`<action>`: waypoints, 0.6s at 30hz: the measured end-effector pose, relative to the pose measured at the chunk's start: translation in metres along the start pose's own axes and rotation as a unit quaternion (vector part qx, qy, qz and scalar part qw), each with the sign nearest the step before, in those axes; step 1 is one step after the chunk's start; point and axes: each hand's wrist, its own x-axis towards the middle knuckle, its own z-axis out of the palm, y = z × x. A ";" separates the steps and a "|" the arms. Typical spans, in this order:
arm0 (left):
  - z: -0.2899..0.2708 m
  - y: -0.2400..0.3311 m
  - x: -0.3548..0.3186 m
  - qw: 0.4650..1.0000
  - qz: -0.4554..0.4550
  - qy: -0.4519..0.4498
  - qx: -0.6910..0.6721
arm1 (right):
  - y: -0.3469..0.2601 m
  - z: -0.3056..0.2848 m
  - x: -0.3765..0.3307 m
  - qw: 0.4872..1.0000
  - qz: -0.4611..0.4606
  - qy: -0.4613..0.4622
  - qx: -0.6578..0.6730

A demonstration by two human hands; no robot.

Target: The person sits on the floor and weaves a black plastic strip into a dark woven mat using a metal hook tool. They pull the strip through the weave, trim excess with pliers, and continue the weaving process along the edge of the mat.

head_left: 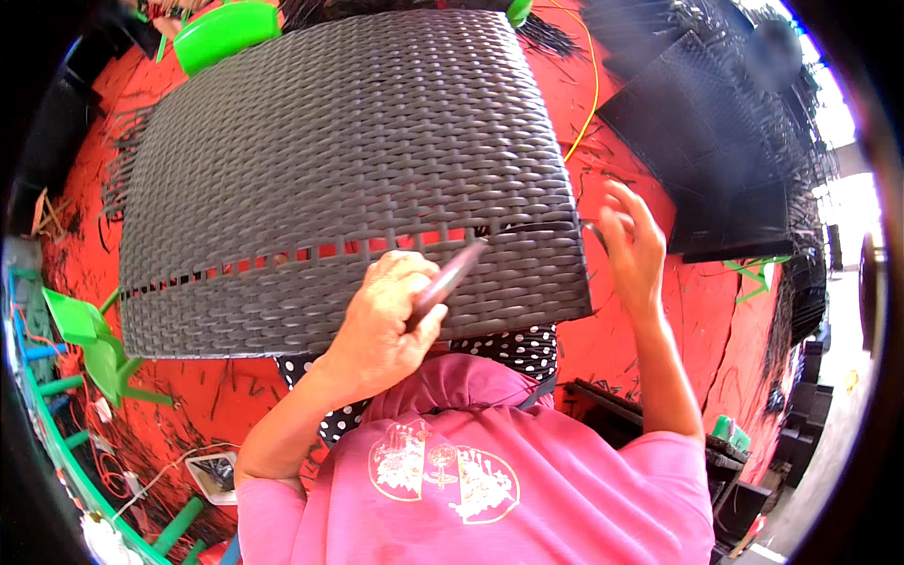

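Observation:
A large dark grey woven wicker panel [348,141] lies across my lap, with a row of gaps in the weave showing red floor beneath. My left hand [386,315] is shut on a dark, slim tool [450,276] whose tip points into the gap row near the panel's right side. My right hand [631,245] is at the panel's right edge, fingers curled around a thin dark strand [595,231] that comes out of the weave there. The strand's far end is hidden.
Red floor [621,122] strewn with black strand offcuts. More black woven panels [725,141] stacked at upper right. Green plastic pieces [221,33] at top left and a green frame [89,339] at left. A yellow cord [591,85] runs across the floor.

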 end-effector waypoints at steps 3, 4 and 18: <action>0.000 -0.006 0.004 0.997 -0.056 0.013 -0.047 | 0.022 0.003 -0.059 0.947 -0.253 0.044 -0.195; 0.000 -0.009 0.003 0.993 -0.084 0.026 -0.077 | 0.018 0.007 -0.076 0.939 -0.268 0.018 -0.214; -0.029 -0.004 0.014 0.998 -0.054 0.019 0.001 | 0.030 0.061 -0.067 0.990 0.002 -0.008 0.140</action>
